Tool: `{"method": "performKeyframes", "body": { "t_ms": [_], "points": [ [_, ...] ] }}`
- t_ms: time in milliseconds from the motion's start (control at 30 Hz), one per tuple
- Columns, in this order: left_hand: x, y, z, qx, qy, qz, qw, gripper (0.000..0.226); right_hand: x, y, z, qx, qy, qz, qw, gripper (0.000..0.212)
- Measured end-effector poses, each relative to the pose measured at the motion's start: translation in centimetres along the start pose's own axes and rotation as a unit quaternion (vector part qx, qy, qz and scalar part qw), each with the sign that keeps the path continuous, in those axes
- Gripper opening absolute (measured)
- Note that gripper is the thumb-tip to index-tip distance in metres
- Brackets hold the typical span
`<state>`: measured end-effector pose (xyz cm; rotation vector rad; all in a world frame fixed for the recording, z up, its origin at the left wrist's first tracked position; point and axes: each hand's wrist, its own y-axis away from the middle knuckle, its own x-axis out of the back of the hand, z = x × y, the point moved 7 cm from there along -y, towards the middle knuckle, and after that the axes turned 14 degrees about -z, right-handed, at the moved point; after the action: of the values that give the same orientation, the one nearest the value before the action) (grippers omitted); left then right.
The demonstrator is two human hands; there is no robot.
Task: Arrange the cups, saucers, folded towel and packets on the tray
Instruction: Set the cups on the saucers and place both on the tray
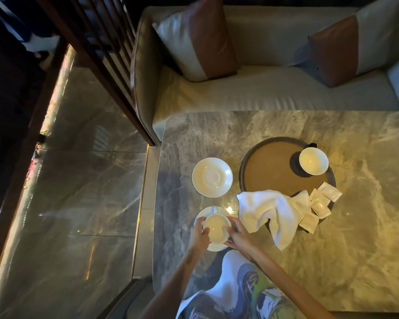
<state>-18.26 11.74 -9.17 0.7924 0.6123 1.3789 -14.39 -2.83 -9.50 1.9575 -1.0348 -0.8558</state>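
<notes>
Judging from the layout, the task is at an early stage. One cup [313,160] already stands on the round tray [266,173], at its far right edge. The towel [271,211] lies unfolded, draped over the tray's near rim and onto the table [366,226]. The packets [319,204] are scattered loosely across the near right rim. An empty saucer [212,177] sits on the table just left of the tray. A second cup [216,228] rests on its saucer [213,246] near the table's front edge. The left hand [199,233] and the right hand [238,233] are curled around opposite sides of this cup, fingers touching cup and saucer. Remaining: both saucers, this cup, folding the towel, ordering the packets.
</notes>
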Motion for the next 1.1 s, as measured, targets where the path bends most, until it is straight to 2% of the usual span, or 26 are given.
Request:
{"method": "performKeyframes", "body": {
  "t_ms": [433,667,1100],
  "points": [
    [-0.4,0.4,-0.7,0.047,0.019,-0.006,0.999,0.040,0.3,0.8,-0.3,0.028,0.127,-0.001,0.992,0.033],
    [-0.1,1.1,-1.0,0.046,0.066,0.019,0.997,0.037,-0.1,1.3,-0.4,0.008,0.190,-0.011,0.982,0.032],
    [0.3,1.4,-0.4,0.066,0.073,-0.012,0.995,0.042,-0.5,1.9,-0.7,0.009,0.176,-0.003,0.984,0.033]
  ]
}}
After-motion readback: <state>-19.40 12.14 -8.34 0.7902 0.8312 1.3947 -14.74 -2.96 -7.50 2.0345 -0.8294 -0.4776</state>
